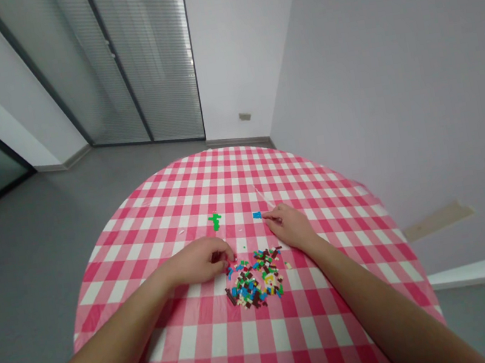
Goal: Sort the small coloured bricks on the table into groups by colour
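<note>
A heap of small toy building bricks (251, 287) in blue, green, brown, white and yellow lies on the checked cloth. My left hand (199, 259) is at the heap's upper left edge, its fingers curled in toward the thumb. Whatever sits between those fingertips is too small to make out. Beyond the heap, my right hand (292, 225) has its thumb and index finger closed at the right end of a flat blue brick piece (256, 215). A green cross-shaped brick piece (215, 221) lies farther left, apart from both hands.
The round table wears a red-and-white checked cloth (241, 172). One tiny green brick (244, 247) lies loose between the hands. A grey wall (416, 86) rises close to the table's right side, and glass partitions (136, 63) stand behind at left.
</note>
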`<control>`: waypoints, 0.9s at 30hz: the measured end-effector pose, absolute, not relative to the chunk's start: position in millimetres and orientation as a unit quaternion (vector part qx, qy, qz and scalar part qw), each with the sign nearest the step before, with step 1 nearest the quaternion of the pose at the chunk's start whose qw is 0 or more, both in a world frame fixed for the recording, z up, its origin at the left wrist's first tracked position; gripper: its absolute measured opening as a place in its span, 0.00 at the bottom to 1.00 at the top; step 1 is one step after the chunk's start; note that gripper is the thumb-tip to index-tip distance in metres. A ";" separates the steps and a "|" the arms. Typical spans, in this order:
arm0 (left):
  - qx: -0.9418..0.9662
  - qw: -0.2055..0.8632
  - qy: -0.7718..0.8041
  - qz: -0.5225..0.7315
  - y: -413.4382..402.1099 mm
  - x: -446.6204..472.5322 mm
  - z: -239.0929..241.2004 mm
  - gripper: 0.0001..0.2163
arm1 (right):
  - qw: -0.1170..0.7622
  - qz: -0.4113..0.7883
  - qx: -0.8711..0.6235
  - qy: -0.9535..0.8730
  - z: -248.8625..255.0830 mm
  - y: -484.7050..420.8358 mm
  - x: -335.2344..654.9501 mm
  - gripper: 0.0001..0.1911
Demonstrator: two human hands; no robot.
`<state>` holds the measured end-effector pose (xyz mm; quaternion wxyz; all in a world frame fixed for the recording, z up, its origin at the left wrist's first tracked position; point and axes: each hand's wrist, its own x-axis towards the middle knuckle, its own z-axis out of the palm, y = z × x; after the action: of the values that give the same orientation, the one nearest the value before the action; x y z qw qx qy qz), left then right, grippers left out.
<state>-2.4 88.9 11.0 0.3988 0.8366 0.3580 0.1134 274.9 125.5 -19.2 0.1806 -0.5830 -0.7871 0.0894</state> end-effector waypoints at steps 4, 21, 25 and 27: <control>0.853 0.402 0.315 0.111 87.6 -3.3 15.7 0.12 | 0.179 0.093 -0.591 -0.781 -18.3 125.6 274.4 0.14; 0.878 0.348 0.312 0.098 88.0 0.6 11.9 0.07 | 0.213 0.109 -0.584 -0.775 -20.7 127.0 276.7 0.14; 0.880 0.352 0.302 0.098 87.5 1.3 11.8 0.06 | 0.214 0.111 -0.584 -0.776 -20.6 126.7 276.8 0.14; 0.880 0.349 0.308 0.095 87.9 1.6 10.3 0.06 | 0.217 0.110 -0.583 -0.775 -21.2 126.6 276.6 0.13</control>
<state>1.6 87.9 10.3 0.3487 0.8801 0.3080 0.0954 276.6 126.6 -21.2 0.2172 -0.5828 -0.7753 0.1099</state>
